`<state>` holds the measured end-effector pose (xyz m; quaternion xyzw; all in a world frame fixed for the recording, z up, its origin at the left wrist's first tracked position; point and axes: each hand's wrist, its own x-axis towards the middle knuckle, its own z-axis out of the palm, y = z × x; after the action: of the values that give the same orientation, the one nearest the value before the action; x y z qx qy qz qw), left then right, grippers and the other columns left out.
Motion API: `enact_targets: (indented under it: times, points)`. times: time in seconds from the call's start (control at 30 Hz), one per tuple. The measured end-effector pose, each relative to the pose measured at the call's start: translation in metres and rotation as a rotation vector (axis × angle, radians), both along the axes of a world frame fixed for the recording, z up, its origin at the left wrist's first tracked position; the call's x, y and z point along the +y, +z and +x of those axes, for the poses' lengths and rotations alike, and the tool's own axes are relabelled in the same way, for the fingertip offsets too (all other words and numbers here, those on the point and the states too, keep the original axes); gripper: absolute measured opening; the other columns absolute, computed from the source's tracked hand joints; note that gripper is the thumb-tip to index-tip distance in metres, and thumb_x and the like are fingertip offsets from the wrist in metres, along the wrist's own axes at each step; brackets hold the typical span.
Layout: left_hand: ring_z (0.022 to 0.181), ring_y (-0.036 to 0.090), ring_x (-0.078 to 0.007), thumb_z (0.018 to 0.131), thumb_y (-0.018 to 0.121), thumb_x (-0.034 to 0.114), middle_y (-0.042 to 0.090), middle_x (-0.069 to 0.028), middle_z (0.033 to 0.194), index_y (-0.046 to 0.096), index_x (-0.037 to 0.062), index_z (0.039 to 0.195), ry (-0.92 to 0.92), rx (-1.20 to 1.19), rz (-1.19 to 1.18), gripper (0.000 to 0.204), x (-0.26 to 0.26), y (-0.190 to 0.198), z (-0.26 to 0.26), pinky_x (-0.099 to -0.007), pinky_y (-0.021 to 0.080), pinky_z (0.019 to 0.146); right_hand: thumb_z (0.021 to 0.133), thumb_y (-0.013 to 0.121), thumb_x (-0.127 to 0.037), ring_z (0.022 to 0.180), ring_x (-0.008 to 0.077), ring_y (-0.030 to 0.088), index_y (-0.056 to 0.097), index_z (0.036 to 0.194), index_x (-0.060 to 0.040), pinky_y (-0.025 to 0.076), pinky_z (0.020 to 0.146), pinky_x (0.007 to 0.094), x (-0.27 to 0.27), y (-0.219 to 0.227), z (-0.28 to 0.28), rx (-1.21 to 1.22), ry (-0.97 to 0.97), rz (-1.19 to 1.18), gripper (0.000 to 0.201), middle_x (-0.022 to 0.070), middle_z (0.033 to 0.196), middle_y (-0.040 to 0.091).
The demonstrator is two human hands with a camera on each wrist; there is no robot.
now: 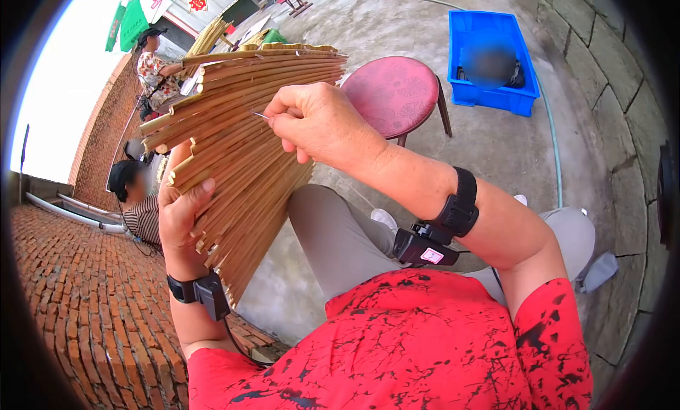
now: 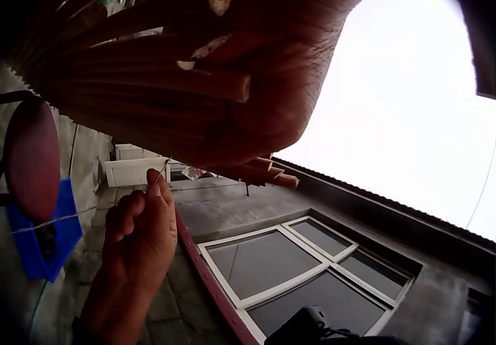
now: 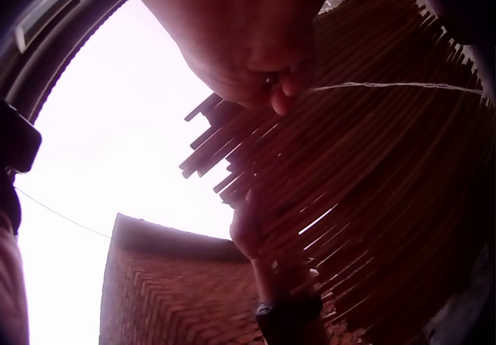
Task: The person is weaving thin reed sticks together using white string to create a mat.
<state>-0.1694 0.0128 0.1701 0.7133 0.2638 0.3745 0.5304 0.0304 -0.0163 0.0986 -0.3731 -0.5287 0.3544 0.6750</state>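
Note:
A fan-shaped sheet of thin tan stalks (image 1: 241, 127) lies side by side in front of the person. The left hand (image 1: 185, 212) grips its uneven left edge, thumb on the near face. Above the stalks, the right hand (image 1: 319, 120) pinches a thin needle (image 1: 261, 115) between thumb and fingertips. In the left wrist view the right hand (image 2: 143, 221) holds the needle's tip upward beside the stalks (image 2: 139, 82). A pale thread (image 3: 395, 85) runs from the right hand (image 3: 271, 66) across the stalks in the right wrist view.
A round red stool (image 1: 393, 95) stands beyond the right forearm, with a blue crate (image 1: 492, 98) holding a dark item behind it. Two people (image 1: 157, 73) sit at the left by a brick wall (image 1: 92, 297). The person's knees are below.

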Motion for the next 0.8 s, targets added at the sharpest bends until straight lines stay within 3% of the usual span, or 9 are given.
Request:
enact_targets:
  times: [0.47, 0.57, 0.63, 0.7, 0.8]
  points:
    - [0.111, 0.048, -0.0243, 0.068, 0.063, 0.007, 0.049, -0.0143, 0.120, 0.038, -0.0049, 0.126, 0.033, 0.007, 0.006, 0.064, -0.016, -0.005, 0.003, -0.0343, 0.034, 0.096, 0.080, 0.053, -0.008, 0.041, 0.0059, 0.049, 0.061, 0.085, 0.0027, 0.038, 0.038, 0.0204, -0.006, -0.006, 0.006, -0.037, -0.011, -0.001, 0.015, 0.0041, 0.056, 0.056]
    - [0.116, 0.042, -0.0211, 0.073, 0.062, 0.006, 0.045, -0.0115, 0.125, 0.039, -0.0025, 0.127, 0.010, 0.223, 0.080, 0.059, -0.019, -0.025, -0.016, -0.0330, 0.032, 0.097, 0.080, 0.053, -0.007, 0.044, 0.0047, 0.048, 0.061, 0.085, 0.0022, 0.038, 0.039, 0.0198, -0.026, -0.015, 0.014, -0.052, 0.004, -0.077, 0.014, 0.0021, 0.056, 0.055]
    - [0.119, 0.040, -0.0257, 0.073, 0.060, 0.005, 0.040, -0.0155, 0.129, 0.039, -0.0005, 0.128, -0.116, 0.298, 0.064, 0.059, -0.049, -0.020, 0.014, -0.0344, 0.030, 0.099, 0.080, 0.053, -0.007, 0.048, 0.0029, 0.048, 0.062, 0.086, 0.0010, 0.037, 0.041, 0.0182, -0.043, -0.032, 0.026, -0.052, -0.016, -0.114, 0.014, -0.0004, 0.057, 0.054]
    - [0.123, 0.037, -0.0325, 0.070, 0.059, 0.005, 0.035, -0.0212, 0.132, 0.038, 0.0002, 0.128, -0.357, 0.429, 0.509, 0.062, -0.041, -0.039, 0.021, -0.0359, 0.027, 0.101, 0.081, 0.053, -0.008, 0.050, 0.0022, 0.048, 0.062, 0.087, 0.0004, 0.038, 0.042, 0.0179, -0.065, -0.049, 0.037, -0.057, 0.000, -0.174, 0.014, -0.0012, 0.058, 0.053]
    - [0.124, 0.031, -0.0416, 0.060, 0.059, 0.004, 0.032, -0.0267, 0.132, 0.037, -0.0005, 0.129, -0.425, 0.490, 0.710, 0.073, -0.059, -0.068, 0.029, -0.0427, 0.025, 0.102, 0.083, 0.051, -0.006, 0.052, 0.0021, 0.047, 0.063, 0.090, -0.0017, 0.038, 0.045, 0.0181, -0.100, -0.071, 0.048, -0.068, 0.030, -0.242, 0.015, -0.0030, 0.062, 0.054]
